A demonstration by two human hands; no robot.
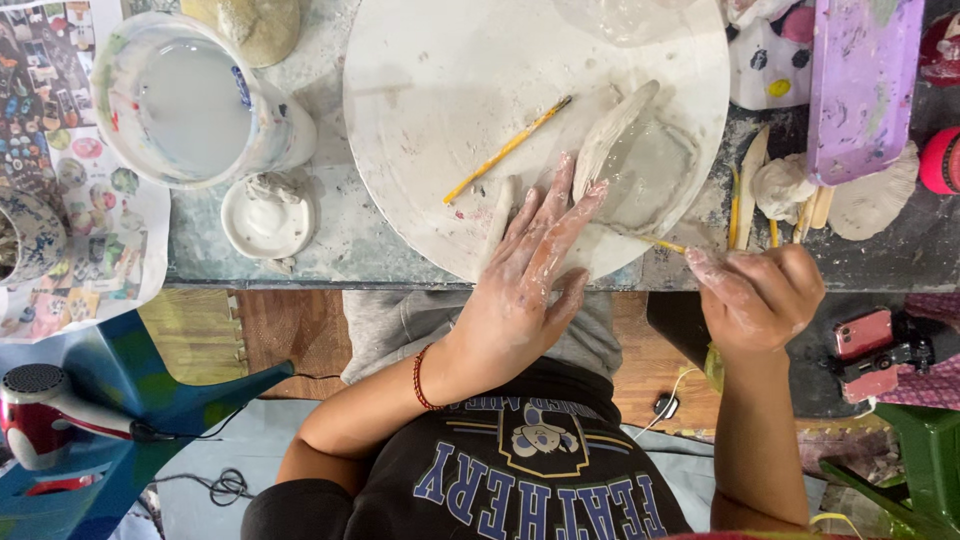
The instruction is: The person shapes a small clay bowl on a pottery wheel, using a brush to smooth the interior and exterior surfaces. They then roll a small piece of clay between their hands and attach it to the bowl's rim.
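Head view: my left hand (520,275), slicked with wet clay, lies open and flat on the round white work board (420,130), fingers stretched so the tips touch the edge of the leaf-shaped clay slab (612,130) that stands tilted against a shallow square clay dish (655,175). It grips nothing; it only steadies. My right hand (758,295) is curled closed around a thin yellow-handled tool (662,244), whose tip reaches toward the near corner of the dish at the board's lower right. A second yellow brush (508,148) lies loose on the board, apart from both hands. The board rests on a clay-smeared tabletop (330,235).

Beside the board, to the left in the picture, stand a big cup of cloudy water (190,100) and a small white saucer (267,218) holding a lump of clay. On the other side lie wooden modelling sticks (750,185), more clay lumps and a purple tray (862,85). A red hairdryer (40,415) sits low down, off the tabletop.

As I judge it, doing this well means keeping the left fingertips light, so that the soft slab is braced without denting, and working the tool in short, shallow strokes along the seam, wetting the joint if it drags.
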